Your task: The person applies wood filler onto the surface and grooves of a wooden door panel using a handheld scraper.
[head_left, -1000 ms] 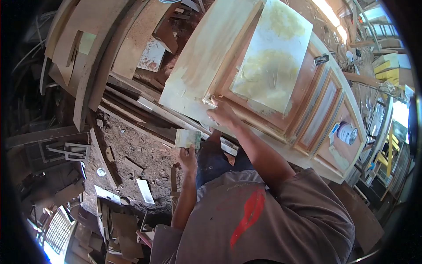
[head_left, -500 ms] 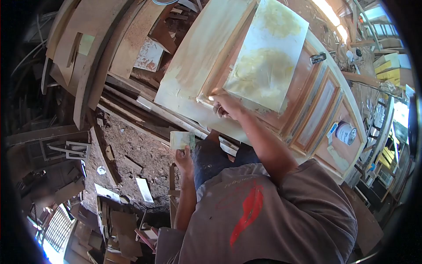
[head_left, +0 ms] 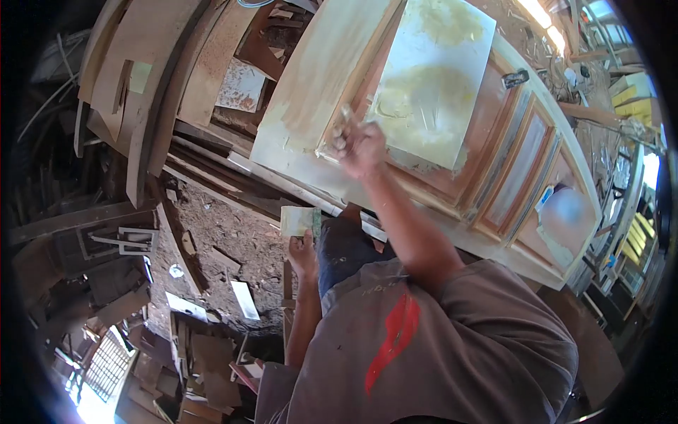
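Observation:
My left hand (head_left: pixel 302 253) is closed around the lower edge of a small flat board (head_left: pixel 296 221), which has pale, yellowish smears on its face. My right hand (head_left: pixel 363 147) hovers at the moulding of a wooden panelled door (head_left: pixel 282 152), fingers curled together. Motion blurs those fingertips, and I cannot make out what is between them. Beside that hand, a white sheet (head_left: pixel 432 95) smeared with yellowish paste lies across the door's panel. Pale filler (head_left: pixel 325 153) marks the moulding corner under my wrist.
A can (head_left: pixel 565 207), now blurred, stands on the door's right part. A small dark object (head_left: pixel 515 78) rests near the far edge. Curved wooden boards (head_left: pixel 152 92) stand at left. Offcuts (head_left: pixel 245 299) litter the dirt floor (head_left: pixel 215 233).
My right hand has moved up and slightly left along the moulding, its wrist turned. The left hand still holds the small board. The whole view has shifted a little.

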The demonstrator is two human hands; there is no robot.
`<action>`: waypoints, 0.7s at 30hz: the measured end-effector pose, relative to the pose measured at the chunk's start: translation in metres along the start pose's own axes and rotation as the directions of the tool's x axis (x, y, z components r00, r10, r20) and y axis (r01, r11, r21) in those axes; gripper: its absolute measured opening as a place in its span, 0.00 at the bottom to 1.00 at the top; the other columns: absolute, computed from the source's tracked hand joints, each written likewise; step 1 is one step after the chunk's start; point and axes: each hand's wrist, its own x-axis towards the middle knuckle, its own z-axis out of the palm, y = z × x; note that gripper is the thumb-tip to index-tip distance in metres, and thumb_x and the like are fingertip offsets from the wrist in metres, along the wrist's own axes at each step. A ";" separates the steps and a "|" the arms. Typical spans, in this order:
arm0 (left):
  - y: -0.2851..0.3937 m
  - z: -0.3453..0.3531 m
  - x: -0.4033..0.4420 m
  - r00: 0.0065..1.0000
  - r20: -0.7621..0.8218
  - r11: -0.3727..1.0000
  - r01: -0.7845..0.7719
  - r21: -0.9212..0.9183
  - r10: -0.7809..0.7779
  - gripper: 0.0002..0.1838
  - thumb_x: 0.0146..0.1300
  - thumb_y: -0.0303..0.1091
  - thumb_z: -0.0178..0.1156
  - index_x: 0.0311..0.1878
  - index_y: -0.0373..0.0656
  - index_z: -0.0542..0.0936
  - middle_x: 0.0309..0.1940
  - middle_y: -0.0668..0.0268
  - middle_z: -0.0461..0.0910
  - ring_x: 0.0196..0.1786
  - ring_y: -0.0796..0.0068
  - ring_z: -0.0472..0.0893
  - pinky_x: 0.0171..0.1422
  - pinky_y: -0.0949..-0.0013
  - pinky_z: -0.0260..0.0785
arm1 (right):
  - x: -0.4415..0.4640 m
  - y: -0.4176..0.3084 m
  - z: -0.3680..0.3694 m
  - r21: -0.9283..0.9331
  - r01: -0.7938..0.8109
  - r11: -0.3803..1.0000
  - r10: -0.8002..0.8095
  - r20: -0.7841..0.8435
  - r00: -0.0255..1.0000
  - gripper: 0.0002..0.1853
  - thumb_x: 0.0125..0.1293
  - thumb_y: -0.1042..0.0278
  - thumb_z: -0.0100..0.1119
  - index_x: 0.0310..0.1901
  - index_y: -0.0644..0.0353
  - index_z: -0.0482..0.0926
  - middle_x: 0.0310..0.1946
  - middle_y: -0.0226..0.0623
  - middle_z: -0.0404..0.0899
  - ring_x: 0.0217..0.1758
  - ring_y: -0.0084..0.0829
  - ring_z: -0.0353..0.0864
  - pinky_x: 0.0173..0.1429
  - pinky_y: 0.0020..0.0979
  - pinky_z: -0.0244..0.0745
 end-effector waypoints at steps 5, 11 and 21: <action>0.010 -0.011 0.012 0.989 -0.016 0.985 -0.143 0.097 0.145 0.14 0.76 0.38 0.65 0.53 0.37 0.82 0.36 0.68 0.84 0.34 0.80 0.80 0.36 0.72 0.73 | 0.006 -0.021 -0.035 -0.484 -0.266 0.834 0.196 -0.191 0.962 0.24 0.69 0.50 0.51 0.59 0.56 0.74 0.30 0.44 0.84 0.25 0.34 0.79 0.30 0.33 0.72; 0.048 -0.021 0.013 1.000 0.026 0.998 -0.001 0.057 0.000 0.15 0.76 0.37 0.65 0.53 0.33 0.83 0.45 0.60 0.88 0.47 0.72 0.84 0.53 0.66 0.75 | 0.016 0.019 -0.039 -0.507 -0.410 0.758 0.366 -0.189 0.911 0.17 0.69 0.51 0.49 0.45 0.57 0.74 0.28 0.44 0.83 0.24 0.37 0.78 0.29 0.35 0.70; 0.048 -0.032 0.010 0.998 0.009 0.994 -0.068 0.088 0.068 0.12 0.76 0.35 0.64 0.50 0.34 0.83 0.43 0.64 0.86 0.43 0.76 0.82 0.48 0.68 0.74 | -0.020 -0.019 -0.006 -0.956 -0.007 0.295 0.024 0.001 1.000 0.39 0.68 0.53 0.61 0.74 0.71 0.67 0.32 0.39 0.86 0.33 0.34 0.86 0.38 0.39 0.80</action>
